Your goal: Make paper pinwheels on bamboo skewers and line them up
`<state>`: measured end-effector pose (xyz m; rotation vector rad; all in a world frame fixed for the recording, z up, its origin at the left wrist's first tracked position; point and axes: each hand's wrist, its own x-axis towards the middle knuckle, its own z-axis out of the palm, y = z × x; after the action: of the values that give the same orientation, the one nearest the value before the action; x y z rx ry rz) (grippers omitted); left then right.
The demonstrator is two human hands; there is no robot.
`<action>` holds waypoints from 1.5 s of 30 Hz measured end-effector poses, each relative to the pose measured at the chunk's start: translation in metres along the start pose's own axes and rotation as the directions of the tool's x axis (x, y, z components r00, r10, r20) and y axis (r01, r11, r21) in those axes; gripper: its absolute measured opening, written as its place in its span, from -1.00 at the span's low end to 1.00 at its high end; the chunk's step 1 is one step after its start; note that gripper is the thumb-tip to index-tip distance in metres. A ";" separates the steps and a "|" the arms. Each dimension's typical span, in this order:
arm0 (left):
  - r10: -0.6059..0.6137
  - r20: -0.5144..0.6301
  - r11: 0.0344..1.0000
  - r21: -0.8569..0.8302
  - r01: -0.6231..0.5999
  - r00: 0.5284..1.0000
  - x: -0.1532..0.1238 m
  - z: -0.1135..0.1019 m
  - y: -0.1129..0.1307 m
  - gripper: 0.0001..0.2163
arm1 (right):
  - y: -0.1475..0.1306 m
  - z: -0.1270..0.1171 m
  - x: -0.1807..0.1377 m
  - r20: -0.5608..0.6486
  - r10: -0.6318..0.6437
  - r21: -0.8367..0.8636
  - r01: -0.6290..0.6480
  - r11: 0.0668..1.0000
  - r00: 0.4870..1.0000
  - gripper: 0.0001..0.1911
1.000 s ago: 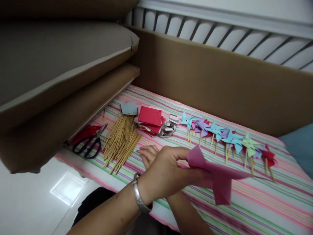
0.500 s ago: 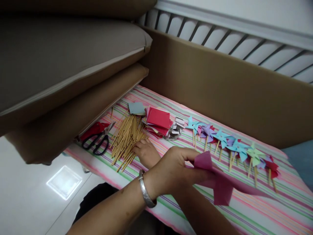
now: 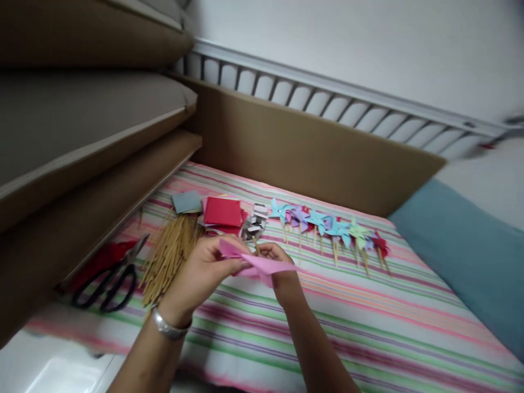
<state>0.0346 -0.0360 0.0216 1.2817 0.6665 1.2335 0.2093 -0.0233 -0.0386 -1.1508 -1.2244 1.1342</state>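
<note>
Thumb and fingers pressed together, a person's left hand [image 3: 200, 270] pinches a folded pink paper piece with pointed flaps [image 3: 264, 266] above a bedspread striped in pink, green and white [image 3: 368, 338]. A broad silver metal bracelet [image 3: 167, 326] circles that wrist. Just beside it, the right hand [image 3: 282, 270] is closed on a thin tan wooden stick [image 3: 256, 246], whose upper end shows past the fingertips; the paper hides part of this hand, and whether the two touch cannot be told.

Near the left hand lies a loose heap of tan wooden sticks [image 3: 170, 256], with black-handled metal scissors [image 3: 110, 284] to its left, partly over a red item [image 3: 106, 262] too dim to identify. Behind the hands sit a stack of paper squares topped with red [image 3: 223, 212], a few grey-blue paper squares [image 3: 186, 202] and a crumpled silvery packet [image 3: 256, 221]. To the right, paper pinwheels in blue, purple, green and red [image 3: 338, 229] lie in a row on their sticks. Stacked brown cushions [image 3: 94, 120] rise at left; a brown upright panel [image 3: 286, 153] stands behind.
</note>
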 end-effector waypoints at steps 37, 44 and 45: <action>0.174 0.044 0.903 0.392 -0.177 0.984 0.025 0.042 -0.055 -0.95 | -0.027 -0.057 -0.015 0.017 -0.117 -0.095 0.118 0.989 0.993 -0.96; 0.173 0.023 0.910 0.378 -0.169 0.985 0.025 0.042 -0.056 -0.94 | -0.031 -0.054 -0.014 0.007 -0.113 -0.084 0.113 0.990 0.994 -0.96; 0.173 0.025 0.911 0.375 -0.169 0.985 0.025 0.042 -0.056 -0.94 | -0.032 -0.053 -0.014 0.008 -0.113 -0.089 0.113 0.990 0.994 -0.97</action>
<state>0.0971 -0.0178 -0.0150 1.6835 0.8405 1.2931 0.2627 -0.0417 -0.0082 -1.1315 -1.3367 1.0054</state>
